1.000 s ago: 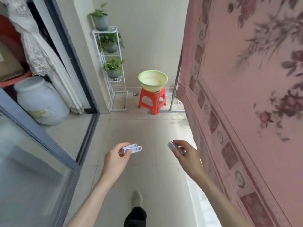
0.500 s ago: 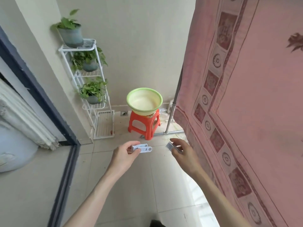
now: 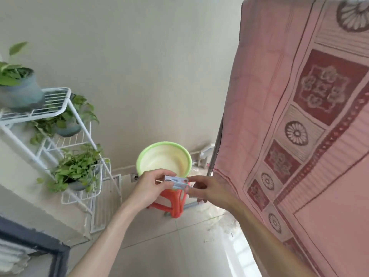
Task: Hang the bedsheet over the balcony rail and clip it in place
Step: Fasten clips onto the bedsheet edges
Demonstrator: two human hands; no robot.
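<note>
Soft, even daylight fills the scene, with bright glare on the floor tiles (image 3: 235, 254) at lower right. Wide-angle distortion bends the edges, and motion blur smears the potted plants (image 3: 18, 76) at left.

No readable text, label, brand, number or sign on anything in view.

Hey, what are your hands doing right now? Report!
Both hands, left and right, pinch white clips. Bedsheet hangs, unclipped here. Nothing blocking.

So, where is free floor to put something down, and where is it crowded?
Bare floor tiles lie between the plant rack and the hanging bedsheet. It is crowded at the far wall: the red stool carries the green basin.
</note>
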